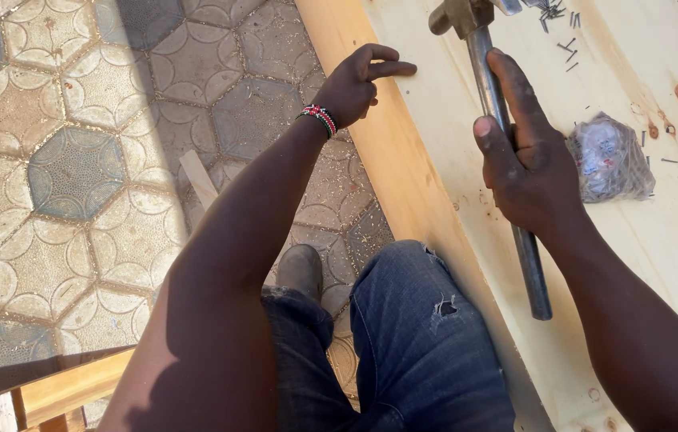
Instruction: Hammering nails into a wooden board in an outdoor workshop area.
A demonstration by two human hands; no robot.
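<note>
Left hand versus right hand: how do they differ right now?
The left hand holds no tool and presses its fingertips on the pale board near its edge; the right hand grips the hammer by its metal handle. The left wrist wears a beaded bracelet; the right is bare. Both are over the board.

The only package I see is a small crumpled clear plastic bag [611, 158], greyish with a bit of red showing inside. It lies on the pale wooden board [659, 240] just beside my right hand [527, 168]. I see no labels, signs or screens.
</note>
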